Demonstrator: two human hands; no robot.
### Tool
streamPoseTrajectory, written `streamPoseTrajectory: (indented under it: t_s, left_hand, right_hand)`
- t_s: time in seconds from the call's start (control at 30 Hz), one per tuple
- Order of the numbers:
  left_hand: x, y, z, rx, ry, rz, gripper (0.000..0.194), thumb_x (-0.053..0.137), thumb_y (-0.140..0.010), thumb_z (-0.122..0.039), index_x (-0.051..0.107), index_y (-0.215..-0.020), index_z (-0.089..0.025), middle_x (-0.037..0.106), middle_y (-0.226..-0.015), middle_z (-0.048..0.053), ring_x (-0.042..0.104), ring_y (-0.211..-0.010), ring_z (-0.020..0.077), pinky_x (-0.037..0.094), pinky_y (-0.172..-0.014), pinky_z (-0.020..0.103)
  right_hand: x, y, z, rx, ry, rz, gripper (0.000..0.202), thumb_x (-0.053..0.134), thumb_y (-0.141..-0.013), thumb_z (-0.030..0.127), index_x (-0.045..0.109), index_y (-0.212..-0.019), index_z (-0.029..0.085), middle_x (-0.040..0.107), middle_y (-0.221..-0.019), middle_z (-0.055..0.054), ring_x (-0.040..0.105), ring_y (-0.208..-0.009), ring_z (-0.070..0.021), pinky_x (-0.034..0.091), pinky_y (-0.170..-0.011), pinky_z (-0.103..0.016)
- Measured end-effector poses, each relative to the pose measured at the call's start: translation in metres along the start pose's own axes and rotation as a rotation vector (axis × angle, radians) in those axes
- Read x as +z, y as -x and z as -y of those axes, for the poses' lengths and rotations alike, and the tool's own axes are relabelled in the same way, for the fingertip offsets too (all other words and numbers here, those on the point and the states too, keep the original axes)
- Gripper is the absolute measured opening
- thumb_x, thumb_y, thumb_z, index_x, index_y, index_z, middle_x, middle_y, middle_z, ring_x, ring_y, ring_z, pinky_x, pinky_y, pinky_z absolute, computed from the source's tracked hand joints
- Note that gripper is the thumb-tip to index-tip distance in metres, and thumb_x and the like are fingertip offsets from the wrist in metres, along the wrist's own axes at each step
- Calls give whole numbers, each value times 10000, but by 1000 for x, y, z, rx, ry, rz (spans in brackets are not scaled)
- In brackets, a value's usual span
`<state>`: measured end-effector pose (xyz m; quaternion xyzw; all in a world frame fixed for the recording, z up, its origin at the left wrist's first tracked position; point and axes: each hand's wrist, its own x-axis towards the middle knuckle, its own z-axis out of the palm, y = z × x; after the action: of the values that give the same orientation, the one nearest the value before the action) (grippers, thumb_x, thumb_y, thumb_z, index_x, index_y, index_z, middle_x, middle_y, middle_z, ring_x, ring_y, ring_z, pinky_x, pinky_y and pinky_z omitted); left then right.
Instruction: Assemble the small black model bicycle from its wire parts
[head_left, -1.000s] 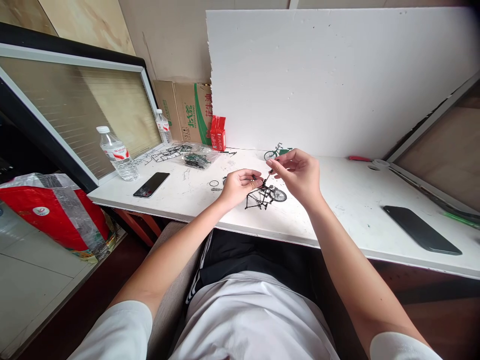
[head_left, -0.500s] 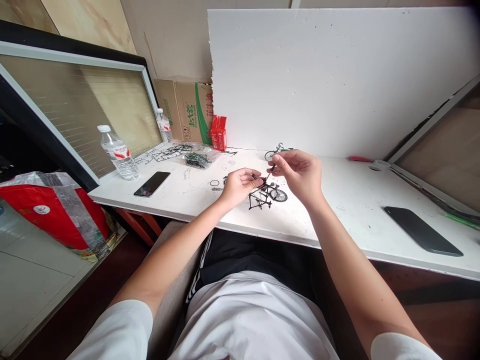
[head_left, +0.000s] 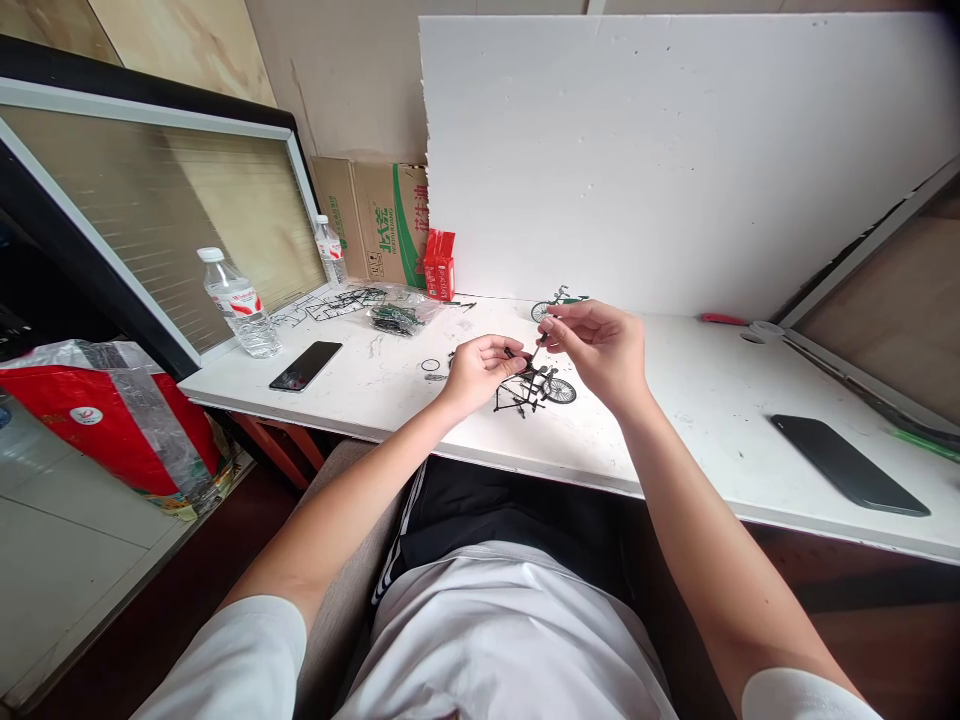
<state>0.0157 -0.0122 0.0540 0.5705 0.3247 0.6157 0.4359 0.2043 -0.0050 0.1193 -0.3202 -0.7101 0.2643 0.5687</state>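
A black model bicycle frame (head_left: 517,393) with one spoked wheel (head_left: 559,391) is pinched by my left hand (head_left: 480,372), its fingers closed around one end. Above it, my right hand (head_left: 600,350) grips a small screwdriver (head_left: 541,341) between thumb and fingers. The screwdriver's thin shaft slants down onto the frame close to my left fingertips; the exact contact spot is too small to make out. A black ring (head_left: 430,365) and small parts lie left of my left hand. Behind my right hand stands a green model bicycle (head_left: 551,305), partly covered.
Black part sprues (head_left: 341,305) and a plastic bag of parts (head_left: 397,318) lie at the back left. Nearby are two water bottles, a phone (head_left: 306,366) and a red box (head_left: 439,266). A dark flat device (head_left: 847,463) rests at the right; a white board (head_left: 675,160) closes the back.
The bicycle frame has tilted slightly in my left hand, and its lower end has shifted a little left. Both hands keep their hold, nearly in place.
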Motion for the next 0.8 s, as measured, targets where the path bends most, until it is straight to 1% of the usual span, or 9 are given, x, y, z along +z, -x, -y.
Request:
streamPoseTrajectory:
  t_s: [0.17, 0.4, 0.47, 0.57, 0.67, 0.73, 0.8]
  left_hand:
    - [0, 0, 2, -15, 7, 3, 412, 918, -743, -376, 736, -1019, -130, 799, -1021, 132, 770, -990, 246, 605, -974, 423]
    - [3, 1, 3, -19, 25, 1, 430, 934, -718, -384, 742, -1006, -128, 795, -1008, 123, 771, -973, 248, 605, -965, 423]
    - [3, 1, 2, -23, 29, -4, 429, 934, -716, -381, 744, -1005, -129, 797, -1003, 122, 772, -966, 247, 607, -961, 422]
    - [3, 1, 0, -31, 34, -17, 419, 932, -715, -374, 745, -1001, -132, 801, -1002, 120, 773, -964, 247, 606, -970, 426]
    - [3, 1, -1, -35, 34, -26, 412, 932, -714, -366, 746, -1000, -134, 801, -1001, 118, 773, -961, 246, 606, -974, 429]
    - [3, 1, -1, -39, 39, -28, 411, 935, -708, -361, 747, -993, -132, 801, -996, 119, 772, -957, 245, 607, -968, 425]
    - [3, 1, 0, -45, 47, -27, 413, 938, -706, -359, 748, -991, -129, 801, -994, 120, 771, -949, 242, 608, -959, 421]
  right_hand:
    - [0, 1, 2, -21, 33, -15, 478, 854, -791, 646, 789, -986, 215, 799, -828, -64, 796, -734, -236, 711, -731, -398]
    - [-1, 0, 1, -31, 50, -13, 484, 844, -794, 662, 776, -962, 212, 790, -787, -55, 781, -693, -221, 706, -691, -377]
    - [-1, 0, 1, -38, 53, -15, 478, 819, -822, 663, 777, -957, 207, 797, -811, -64, 783, -705, -217, 702, -692, -367]
    - [0, 1, 2, -46, 35, -15, 469, 770, -870, 664, 789, -986, 210, 815, -921, -86, 801, -784, -225, 704, -727, -370]
    - [1, 2, 2, -41, -16, 5, 457, 787, -870, 635, 801, -1055, 218, 820, -1000, -98, 814, -870, -250, 710, -759, -389]
    - [2, 2, 1, -34, -44, 10, 444, 810, -861, 607, 805, -1062, 211, 820, -986, -98, 817, -876, -260, 714, -772, -405]
    - [2, 2, 0, -28, -58, 5, 424, 835, -847, 583, 805, -1028, 200, 816, -936, -93, 816, -845, -261, 716, -772, -416]
